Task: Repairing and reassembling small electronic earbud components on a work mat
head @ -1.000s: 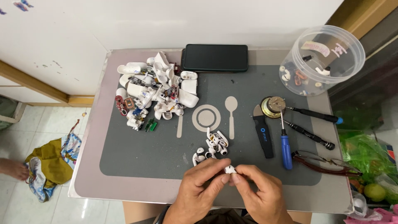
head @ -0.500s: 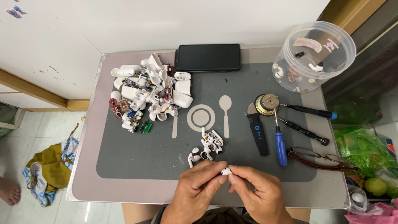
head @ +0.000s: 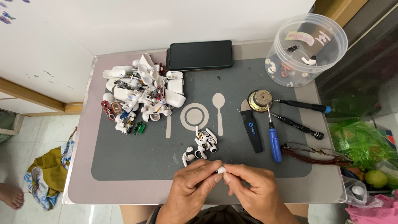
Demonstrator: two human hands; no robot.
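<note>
Earbud piece (head: 220,169), small and white, pinched between both hands at the table's near edge.
Left hand (head: 191,188) and right hand (head: 253,188) each grip it with closed fingertips; loose earbuds (head: 201,146) just beyond on grey mat (head: 124,161); blue screwdriver (head: 273,139) nearby.

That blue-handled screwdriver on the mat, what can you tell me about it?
The blue-handled screwdriver is a small precision tool: a thin bare metal shaft on a glossy blue grip that looks plastic. It lies flat on the grey mat, nearly upright in the head view, tip pointing away toward the round brass-coloured part. A black pry tool lies to its left. No hand touches it.
</note>
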